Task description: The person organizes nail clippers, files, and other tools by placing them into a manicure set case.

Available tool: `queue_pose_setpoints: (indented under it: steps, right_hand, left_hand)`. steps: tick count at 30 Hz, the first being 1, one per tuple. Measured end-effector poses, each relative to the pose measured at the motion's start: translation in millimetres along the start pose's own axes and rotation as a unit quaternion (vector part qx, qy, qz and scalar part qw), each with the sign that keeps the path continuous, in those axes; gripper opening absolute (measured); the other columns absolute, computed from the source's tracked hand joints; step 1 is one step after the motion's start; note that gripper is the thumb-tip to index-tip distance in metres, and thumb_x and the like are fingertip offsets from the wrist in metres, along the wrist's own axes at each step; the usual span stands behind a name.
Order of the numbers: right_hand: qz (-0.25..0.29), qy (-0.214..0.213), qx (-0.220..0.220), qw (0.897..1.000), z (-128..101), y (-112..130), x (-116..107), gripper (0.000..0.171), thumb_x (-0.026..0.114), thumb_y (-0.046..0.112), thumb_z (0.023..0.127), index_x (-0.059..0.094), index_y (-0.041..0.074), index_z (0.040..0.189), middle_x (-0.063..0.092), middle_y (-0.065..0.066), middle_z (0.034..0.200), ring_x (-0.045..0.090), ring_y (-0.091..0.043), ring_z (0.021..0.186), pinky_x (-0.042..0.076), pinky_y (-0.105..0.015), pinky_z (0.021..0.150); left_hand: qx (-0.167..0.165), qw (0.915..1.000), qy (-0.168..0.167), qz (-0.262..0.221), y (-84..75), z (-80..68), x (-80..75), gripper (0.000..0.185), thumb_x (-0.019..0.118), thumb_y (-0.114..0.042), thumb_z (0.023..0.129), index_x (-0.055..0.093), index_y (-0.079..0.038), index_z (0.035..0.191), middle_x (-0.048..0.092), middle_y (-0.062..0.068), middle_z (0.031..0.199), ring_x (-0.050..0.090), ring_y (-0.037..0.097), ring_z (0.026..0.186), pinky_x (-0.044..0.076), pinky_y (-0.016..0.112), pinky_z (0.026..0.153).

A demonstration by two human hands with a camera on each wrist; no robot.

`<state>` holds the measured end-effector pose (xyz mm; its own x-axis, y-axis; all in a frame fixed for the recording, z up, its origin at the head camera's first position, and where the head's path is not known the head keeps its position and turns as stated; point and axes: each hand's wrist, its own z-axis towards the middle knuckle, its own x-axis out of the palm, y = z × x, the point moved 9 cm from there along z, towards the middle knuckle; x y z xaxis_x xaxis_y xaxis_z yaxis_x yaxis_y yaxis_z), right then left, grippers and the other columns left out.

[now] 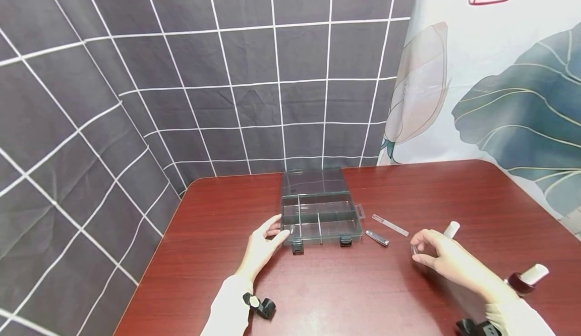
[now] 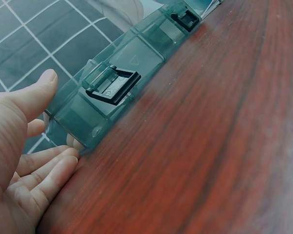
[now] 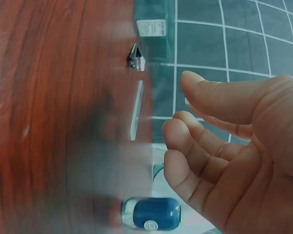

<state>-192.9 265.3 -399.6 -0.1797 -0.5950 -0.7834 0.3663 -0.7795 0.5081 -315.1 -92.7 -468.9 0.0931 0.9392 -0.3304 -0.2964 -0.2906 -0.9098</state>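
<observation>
A clear grey-green compartment box (image 1: pixel 333 230) stands on the table with its lid raised at the back. My left hand (image 1: pixel 260 247) rests at the box's front left corner, its fingers fairly straight. In the left wrist view the fingertips (image 2: pixel 71 153) touch the low corner and the thumb points up beside the box. A small clear oval piece (image 1: pixel 292 229) lies in the front left compartment. My right hand (image 1: pixel 438 255), right of the box, pinches a small clear piece (image 1: pixel 414 249) between thumb and fingers; its kind is too small to tell. Most of that piece is hidden.
Nail clippers (image 1: pixel 377 238) and a thin clear strip (image 1: pixel 390 225) lie between the box and my right hand. A blue bottle (image 3: pixel 156 213) with a white cap (image 1: pixel 451 229) stands behind that hand; a dark red bottle (image 1: pixel 520 284) stands further right. Tiled-pattern cloth (image 1: pixel 245 104) hangs behind.
</observation>
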Motion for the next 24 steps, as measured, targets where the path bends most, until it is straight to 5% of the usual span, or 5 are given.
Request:
queue_pose_setpoints:
  steps: [10, 24]
  right_hand:
    - [0.065, 0.01, -0.004, 0.998, 11, 8, 8, 0.025, 0.073, -0.003, 0.075, 0.054, 0.009, 0.088, 0.047, 0.008, 0.077, 0.046, -0.002, 0.067, 0.036, -0.018, 0.058]
    - [0.031, 0.02, 0.016, 0.999, 28, 20, 15, 0.026, 0.075, 0.004, 0.075, 0.055, 0.013, 0.09, 0.049, 0.011, 0.075, 0.046, 0.0, 0.064, 0.04, -0.022, 0.056]
  left_hand:
    - [0.002, 0.9999, -0.005, 0.01, -1.1, -0.2, -0.7, 0.053, 0.072, -0.031, 0.081, 0.057, -0.011, 0.127, 0.065, 0.009, 0.108, 0.063, 0.02, 0.094, 0.051, 0.026, 0.074]
    - [-0.004, 0.9998, -0.007, 0.02, -0.9, 0.4, -0.5, 0.052, 0.072, -0.029, 0.081, 0.057, -0.012, 0.128, 0.065, 0.009, 0.109, 0.062, 0.019, 0.095, 0.051, 0.026, 0.074]
